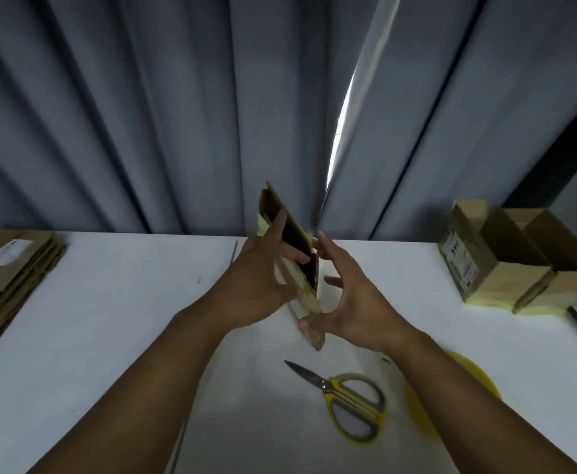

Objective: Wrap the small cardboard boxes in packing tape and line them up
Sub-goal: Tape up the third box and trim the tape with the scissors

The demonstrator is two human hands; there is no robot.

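Two bare hands hold a half-flattened brown cardboard box (295, 239), edged with pale yellow tape, above the smooth white table (109, 302).
Fingers of the left hand (259, 285) curl around its upper side; the right hand (352, 302) pinches its lower corner. Yellow-handled metal scissors (345, 398) lie near.

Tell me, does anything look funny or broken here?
Nothing looks broken. The box, held by left hand and right hand, is squashed nearly flat and tilted; the curtain gapes, showing a bright sliver.
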